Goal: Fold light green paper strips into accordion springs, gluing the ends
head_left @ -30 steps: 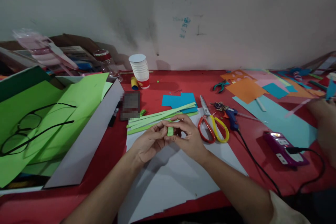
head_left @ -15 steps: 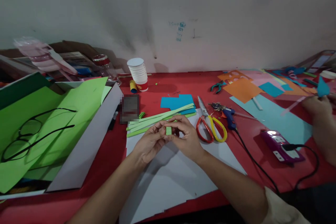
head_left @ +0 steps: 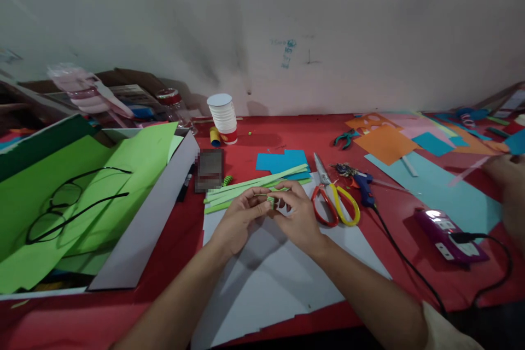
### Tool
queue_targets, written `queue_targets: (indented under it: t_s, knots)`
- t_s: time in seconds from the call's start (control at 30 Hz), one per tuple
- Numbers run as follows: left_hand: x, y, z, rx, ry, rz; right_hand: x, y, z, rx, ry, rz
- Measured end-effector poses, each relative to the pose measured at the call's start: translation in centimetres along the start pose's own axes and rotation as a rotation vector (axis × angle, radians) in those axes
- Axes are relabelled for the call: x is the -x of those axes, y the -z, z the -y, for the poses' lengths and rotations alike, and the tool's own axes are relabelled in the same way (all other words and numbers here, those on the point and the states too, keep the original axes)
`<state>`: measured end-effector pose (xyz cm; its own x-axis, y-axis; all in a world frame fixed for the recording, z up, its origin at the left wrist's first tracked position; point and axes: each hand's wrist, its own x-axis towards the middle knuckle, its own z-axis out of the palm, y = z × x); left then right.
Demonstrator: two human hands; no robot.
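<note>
Between my two hands is a small green folded paper strip (head_left: 271,202), pleated like an accordion. My left hand (head_left: 243,217) pinches it from the left with thumb and fingers. From the other side my right hand (head_left: 298,219) grips it too, its fingers curled around and partly hiding it. Just beyond my hands lie several light green paper strips (head_left: 241,190). At their left end sits another pleated green piece (head_left: 227,180). Under my hands are white paper sheets (head_left: 262,284). Scissors (head_left: 322,168) with one red and one yellow handle rest right of my right hand.
At left stands a box (head_left: 151,219) with green paper and eyeglasses (head_left: 68,194). A paper cup (head_left: 223,118) is near the wall. Rightward lie a glue gun (head_left: 364,188), its cord, a purple power unit (head_left: 449,235) and pliers (head_left: 345,140). Another person's hand (head_left: 506,172) is at far right.
The view has shifted, so things appear slightly farther right. The pleated strip has turned a little between my fingers. The other person's hand at far right has moved partly out of view.
</note>
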<state>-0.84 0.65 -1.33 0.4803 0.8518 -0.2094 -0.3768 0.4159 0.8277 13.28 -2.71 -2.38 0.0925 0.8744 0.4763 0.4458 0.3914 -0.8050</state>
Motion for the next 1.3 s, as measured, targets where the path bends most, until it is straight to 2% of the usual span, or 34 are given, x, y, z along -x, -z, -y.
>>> queue_targets:
  t_s: [0.13, 0.27, 0.43, 0.57, 0.7, 0.83, 1.03, 1.3]
  knots:
    - [0.0, 0.1, 0.0, -0.116, -0.028, -0.024, 0.1, -0.1, -0.3, 0.079, 0.03, 0.024]
    - [0.1, 0.0, -0.1, -0.125, -0.063, -0.007, 0.1, 0.0, -0.2, 0.064, 0.08, 0.017]
    - [0.3, -0.1, -0.3, -0.085, -0.046, -0.007, 0.1, 0.1, 0.2, 0.003, 0.083, 0.073]
    - [0.3, 0.0, -0.4, -0.062, -0.052, -0.004, 0.1, 0.0, 0.4, -0.047, 0.021, 0.078]
    - [0.1, 0.2, -0.4, 0.004, 0.023, 0.029, -0.3, 0.1, 0.3, -0.115, -0.069, 0.075]
    - [-0.1, 0.4, -0.6, 0.135, 0.099, 0.012, -0.5, 0.2, -0.1, -0.197, -0.178, 0.097]
    - [-0.2, 0.4, -1.1, 0.25, 0.18, 0.06, -0.4, 0.2, -0.4, -0.233, -0.221, 0.205]
    - [-0.1, 0.6, -1.7, 0.217, 0.165, 0.096, 0.0, 0.0, -0.8, -0.26, -0.277, 0.229]
